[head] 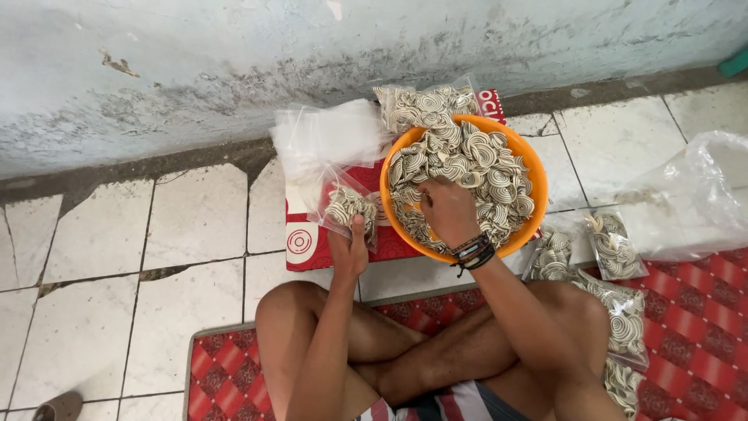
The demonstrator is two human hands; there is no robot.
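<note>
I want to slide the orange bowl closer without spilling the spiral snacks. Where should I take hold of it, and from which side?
Probably by the bare rim of the orange bowl on its right side, coming in from the right. The spiral snacks are heaped high in the middle, the right hand fills the near edge, and bags crowd the left and far sides.

1. The right hand (448, 209) has its fingertips buried among the spiral snacks in the orange bowl (538, 183), so its grip cannot be told.
2. The bowl hides most of the red cardboard (308, 242).
3. The right knee covers part of the filled bags (623, 320).
4. The large clear bag (693, 195) runs off the right edge.
5. A brown object (58, 405) is cut off at the bottom edge.
</note>
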